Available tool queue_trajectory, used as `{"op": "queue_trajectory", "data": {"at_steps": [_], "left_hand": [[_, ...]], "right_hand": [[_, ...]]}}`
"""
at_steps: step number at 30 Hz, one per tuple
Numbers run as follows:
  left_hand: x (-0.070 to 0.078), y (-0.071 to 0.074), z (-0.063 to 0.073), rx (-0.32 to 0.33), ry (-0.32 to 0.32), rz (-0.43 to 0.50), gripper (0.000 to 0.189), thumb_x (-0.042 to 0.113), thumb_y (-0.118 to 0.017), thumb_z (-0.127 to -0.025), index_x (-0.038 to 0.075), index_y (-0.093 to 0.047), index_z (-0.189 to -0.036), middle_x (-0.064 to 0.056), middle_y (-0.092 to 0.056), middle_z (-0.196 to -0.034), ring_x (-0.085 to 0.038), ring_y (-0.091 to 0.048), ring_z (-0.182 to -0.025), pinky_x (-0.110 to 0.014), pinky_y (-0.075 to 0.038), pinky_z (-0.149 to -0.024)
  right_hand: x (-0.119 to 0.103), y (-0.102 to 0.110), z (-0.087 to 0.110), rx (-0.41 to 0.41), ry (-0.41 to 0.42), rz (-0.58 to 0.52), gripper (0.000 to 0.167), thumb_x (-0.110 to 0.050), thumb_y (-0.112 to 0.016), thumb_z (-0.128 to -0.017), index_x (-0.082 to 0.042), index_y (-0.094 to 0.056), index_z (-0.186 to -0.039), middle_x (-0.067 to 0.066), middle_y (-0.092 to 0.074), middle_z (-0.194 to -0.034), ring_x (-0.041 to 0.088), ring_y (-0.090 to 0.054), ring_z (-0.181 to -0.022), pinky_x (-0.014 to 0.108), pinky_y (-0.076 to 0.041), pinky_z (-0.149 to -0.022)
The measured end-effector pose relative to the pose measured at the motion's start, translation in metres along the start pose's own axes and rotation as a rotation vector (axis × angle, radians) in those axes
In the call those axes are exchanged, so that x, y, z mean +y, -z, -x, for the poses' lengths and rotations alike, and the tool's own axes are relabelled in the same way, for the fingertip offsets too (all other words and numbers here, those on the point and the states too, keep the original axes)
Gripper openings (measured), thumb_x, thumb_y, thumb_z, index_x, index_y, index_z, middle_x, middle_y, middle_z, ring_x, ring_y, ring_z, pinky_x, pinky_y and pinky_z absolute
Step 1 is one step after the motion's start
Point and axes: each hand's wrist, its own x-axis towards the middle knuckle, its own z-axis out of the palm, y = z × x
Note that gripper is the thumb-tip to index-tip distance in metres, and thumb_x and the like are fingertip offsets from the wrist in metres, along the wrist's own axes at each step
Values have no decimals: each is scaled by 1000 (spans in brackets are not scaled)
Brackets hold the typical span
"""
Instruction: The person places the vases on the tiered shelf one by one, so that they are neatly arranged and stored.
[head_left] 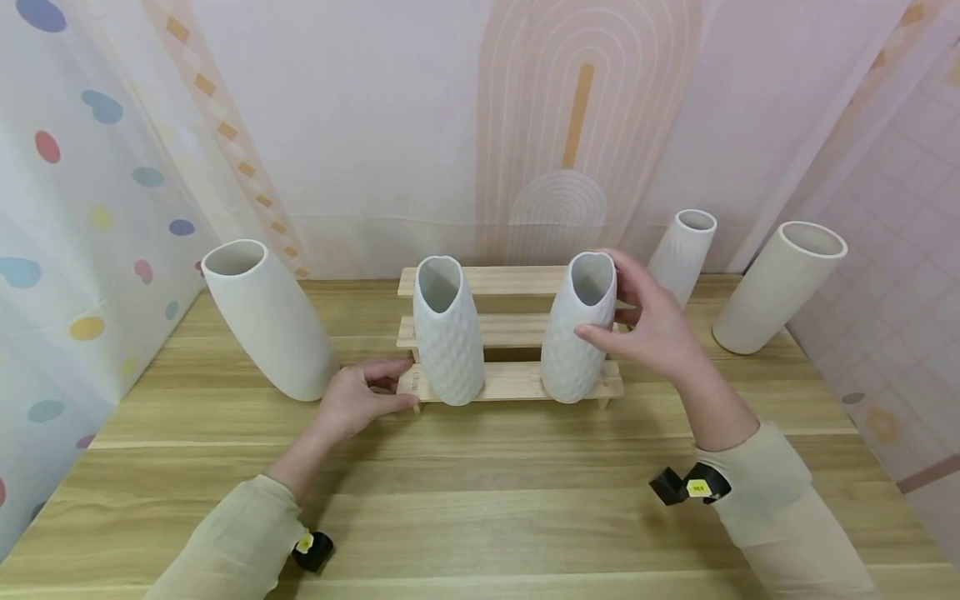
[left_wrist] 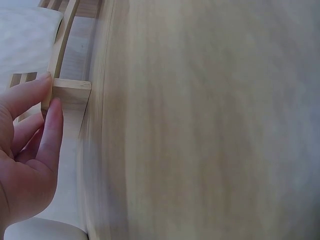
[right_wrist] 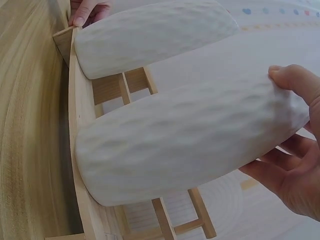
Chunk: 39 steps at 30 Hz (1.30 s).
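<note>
A three-step wooden rack (head_left: 513, 381) stands on the table, with two white dimpled vases on its lowest step. My left hand (head_left: 363, 398) pinches the left end of that step, thumb on one face and fingers on the other, as the left wrist view shows. My right hand (head_left: 652, 321) grips the right dimpled vase (head_left: 573, 358) near its rim, thumb in front and fingers behind. Its base is at the front step in the right wrist view. The left dimpled vase (head_left: 450, 358) stands upright beside it, touched by neither hand.
A tall smooth white vase (head_left: 273, 325) stands left of the rack, close to my left hand. Behind my right hand is a slim white vase (head_left: 682, 254), and farther right a white cylindrical vase (head_left: 776, 287). A patterned curtain (head_left: 360, 125) hangs behind the table.
</note>
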Motion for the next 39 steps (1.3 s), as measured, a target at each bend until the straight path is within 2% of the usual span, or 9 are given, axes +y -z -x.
{"op": "queue_trajectory", "data": {"at_steps": [6,13,20,28,34,39], "left_hand": [[0,0,0,3,-7,-8,55,18,-87,-78,2,-67,-127,-15,-65,-126,-24,-65,-95,-23,-53,-72],[0,-1,0,-3,-5,10,55,17,-87,-78,2,-67,-127,-16,-65,-126,-25,-64,-95,-24,-53,-71],[0,-1,0,-3,-8,-3,56,18,-87,-78,2,-67,-127,-16,-65,-125,-25,-65,-95,-24,-53,-71],[1,-1,1,-10,-11,5,56,18,-87,-78,2,-67,-128,-16,-64,-127,-25,-65,-95,-24,-53,-71],[2,-2,2,-10,-9,14,56,19,-87,-78,2,-66,-128,-16,-63,-128,-25,-65,-96,-24,-53,-73],[1,-2,1,-8,-6,12,56,18,-87,-78,2,-67,-127,-16,-64,-127,-24,-65,-95,-24,-53,-72]], "right_hand": [[2,0,-2,-19,-1,-9,81,8,-80,-76,-10,-43,-145,12,-55,-127,26,-58,-110,26,-52,-87],[7,3,0,-70,11,-33,85,10,-76,-79,-9,-36,-152,9,-49,-136,27,-54,-118,27,-48,-94],[19,17,9,-85,45,-67,80,12,-71,-83,-6,-35,-153,11,-53,-136,16,-53,-122,26,-42,-102],[36,44,26,12,103,-166,73,26,-59,-81,-1,-43,-147,6,-61,-133,16,-57,-120,23,-42,-101],[45,67,33,124,73,-148,68,28,-56,-81,2,-47,-144,0,-64,-127,12,-59,-115,18,-43,-97],[49,83,34,242,35,-109,65,26,-58,-83,-3,-53,-141,-5,-65,-122,10,-59,-112,17,-44,-94]]}}
